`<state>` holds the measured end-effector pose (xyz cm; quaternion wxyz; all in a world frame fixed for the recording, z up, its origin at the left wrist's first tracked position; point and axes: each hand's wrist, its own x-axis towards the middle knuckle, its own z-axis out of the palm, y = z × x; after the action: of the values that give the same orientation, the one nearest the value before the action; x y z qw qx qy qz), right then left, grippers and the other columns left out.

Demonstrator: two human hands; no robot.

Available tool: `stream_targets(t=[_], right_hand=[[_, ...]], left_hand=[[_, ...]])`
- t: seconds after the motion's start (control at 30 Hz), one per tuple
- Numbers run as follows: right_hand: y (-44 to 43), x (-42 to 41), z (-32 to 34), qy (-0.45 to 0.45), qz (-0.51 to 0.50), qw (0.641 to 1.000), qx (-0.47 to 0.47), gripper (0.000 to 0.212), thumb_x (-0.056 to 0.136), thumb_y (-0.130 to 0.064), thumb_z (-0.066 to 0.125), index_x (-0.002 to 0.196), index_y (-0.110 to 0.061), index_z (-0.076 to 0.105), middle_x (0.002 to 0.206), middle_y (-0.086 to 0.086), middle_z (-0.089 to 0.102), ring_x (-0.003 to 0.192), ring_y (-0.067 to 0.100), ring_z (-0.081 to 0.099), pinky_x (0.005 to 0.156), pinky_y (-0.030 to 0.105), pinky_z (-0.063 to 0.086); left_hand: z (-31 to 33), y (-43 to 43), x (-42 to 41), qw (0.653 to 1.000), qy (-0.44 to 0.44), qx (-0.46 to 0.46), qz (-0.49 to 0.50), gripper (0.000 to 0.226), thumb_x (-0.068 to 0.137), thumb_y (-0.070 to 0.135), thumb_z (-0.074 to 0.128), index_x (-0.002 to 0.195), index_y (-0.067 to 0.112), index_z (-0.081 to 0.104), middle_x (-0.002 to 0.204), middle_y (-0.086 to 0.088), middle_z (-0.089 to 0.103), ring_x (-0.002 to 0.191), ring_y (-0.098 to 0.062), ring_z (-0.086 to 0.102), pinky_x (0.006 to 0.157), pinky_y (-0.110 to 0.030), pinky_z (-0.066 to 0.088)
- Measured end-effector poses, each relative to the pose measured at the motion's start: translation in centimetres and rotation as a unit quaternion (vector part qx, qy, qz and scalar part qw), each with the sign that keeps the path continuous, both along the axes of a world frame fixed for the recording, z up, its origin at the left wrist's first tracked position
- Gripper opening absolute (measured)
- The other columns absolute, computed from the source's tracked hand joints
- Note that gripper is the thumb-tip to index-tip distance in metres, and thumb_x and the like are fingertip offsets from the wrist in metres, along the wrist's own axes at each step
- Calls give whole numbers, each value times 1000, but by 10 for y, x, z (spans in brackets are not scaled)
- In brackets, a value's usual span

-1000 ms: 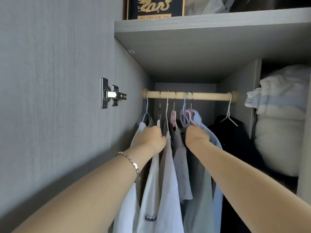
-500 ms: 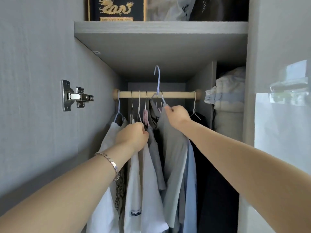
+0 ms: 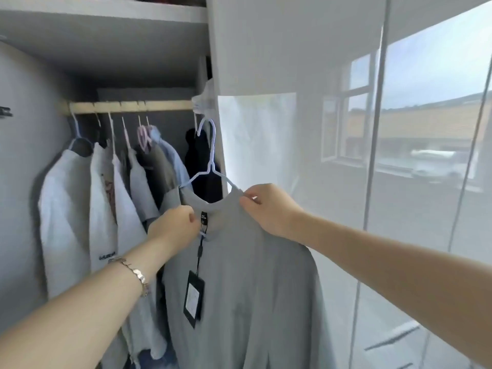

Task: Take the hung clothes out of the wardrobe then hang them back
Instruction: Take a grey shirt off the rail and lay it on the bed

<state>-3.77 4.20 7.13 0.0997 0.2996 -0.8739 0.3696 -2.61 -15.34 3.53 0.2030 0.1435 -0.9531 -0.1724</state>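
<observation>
The plain grey fabric top (image 3: 239,275) on its pale blue wire hanger (image 3: 211,161) is no longer hanging from the round wooden rail (image 3: 127,106). Half a second ago its hook was only rising above the rail, and now it is hanging in the air just outside the wardrobe. For this garment, the taking-out is looking done. The right hand (image 3: 269,209) is pinching the neckline at the hanger's shoulder, and the left hand (image 3: 173,227) is gripping the fabric below the collar with curled fingers. The top is hanging smooth, with a black swing tag (image 3: 193,302) dangling from its neck.
</observation>
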Motion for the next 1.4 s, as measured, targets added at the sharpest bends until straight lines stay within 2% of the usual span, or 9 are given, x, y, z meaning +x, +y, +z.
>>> stream_targets(t=[0.1,0.27,0.5,0.6,0.7,0.9,1.17,1.3,1.4], right_hand=[[66,29,-28,-15,-42,998,35,32,96,-25,44,64,-21,50,53,-8,40,48,6,37,43,16,28],[153,87,-65,-37,-128,989,58,17,95,-27,48,81,-23,56,54,-8,47,46,1,45,49,8,36],[239,192,-125,-72,-311,948,10,17,95,-24,50,86,-14,61,76,13,66,63,20,53,61,26,41],[261,239,-153,-60,-404,913,-24,20,93,-20,53,93,-6,67,80,13,69,73,27,62,72,30,48],[275,286,-176,-50,-489,870,-49,17,92,-21,54,92,-8,67,71,3,66,66,22,56,66,29,45],[299,391,-197,15,-627,774,-79,18,92,-17,55,94,-6,69,74,12,68,64,19,54,62,14,37],[352,557,-213,76,-743,653,-124,37,90,-27,48,87,7,62,73,34,60,69,45,55,63,42,45],[380,653,-228,74,-788,591,-153,17,95,-14,52,85,-8,64,75,31,63,67,35,54,59,26,41],[406,725,-250,62,-814,553,-166,11,93,-10,55,93,-5,65,66,7,66,59,2,59,58,4,36]], left_hand=[[-29,54,1,997,-49,5,-63,20,89,15,37,75,12,52,82,-7,64,77,-25,64,72,-33,49],[-72,134,8,979,-110,-36,-167,25,89,13,36,65,15,40,73,-3,51,69,-22,48,56,-27,31],[-148,232,41,922,-153,2,-356,21,91,25,42,86,10,56,84,-7,63,79,-29,62,67,-34,46],[-185,271,70,880,-197,-14,-432,26,92,26,40,73,12,51,74,-7,61,69,-30,60,59,-30,43],[-214,313,105,840,-220,-43,-494,29,90,20,39,62,16,44,75,-9,61,73,-28,57,61,-29,40],[-250,388,182,768,-247,-82,-585,20,90,23,41,87,17,60,91,-5,67,84,-26,65,74,-31,51],[-278,488,305,688,-253,-108,-671,20,88,21,41,89,16,60,87,-5,67,84,-27,63,71,-32,48],[-294,544,379,653,-247,-118,-706,18,88,19,45,90,15,62,87,-6,69,82,-26,63,68,-30,48],[-309,586,437,625,-249,-138,-726,19,88,21,45,91,17,63,90,-5,70,85,-25,65,73,-31,49]])
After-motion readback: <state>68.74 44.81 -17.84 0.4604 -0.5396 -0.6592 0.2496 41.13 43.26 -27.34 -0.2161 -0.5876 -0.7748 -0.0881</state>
